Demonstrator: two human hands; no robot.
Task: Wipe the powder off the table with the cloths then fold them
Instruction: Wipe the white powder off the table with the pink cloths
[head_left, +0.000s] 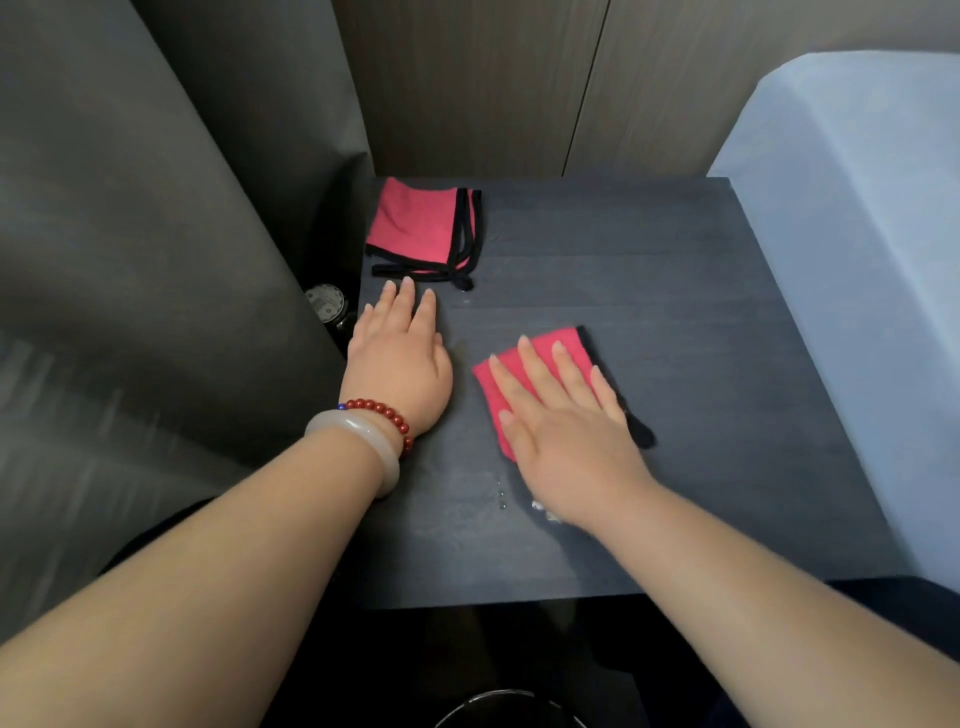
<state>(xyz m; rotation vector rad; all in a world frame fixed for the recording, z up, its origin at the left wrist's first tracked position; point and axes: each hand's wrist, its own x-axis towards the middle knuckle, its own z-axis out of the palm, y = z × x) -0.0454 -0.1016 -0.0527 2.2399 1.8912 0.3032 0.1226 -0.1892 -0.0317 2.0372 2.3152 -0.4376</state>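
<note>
A dark grey table (675, 291) holds two pink cloths with black edging. One folded cloth (415, 223) lies at the far left corner, untouched. My right hand (566, 415) presses flat, fingers spread, on the second folded cloth (558, 340) near the table's middle. My left hand (397, 358) rests flat on the bare table, just below the far cloth, holding nothing. A little white powder (545, 512) shows beside my right wrist, with small specks (500, 493) to its left.
A grey curtain (156, 260) hangs along the table's left side. A pale blue covered surface (857, 234) borders the right edge. A small round jar (324, 304) sits off the table's left edge. A round bin rim (498, 706) shows below the front edge.
</note>
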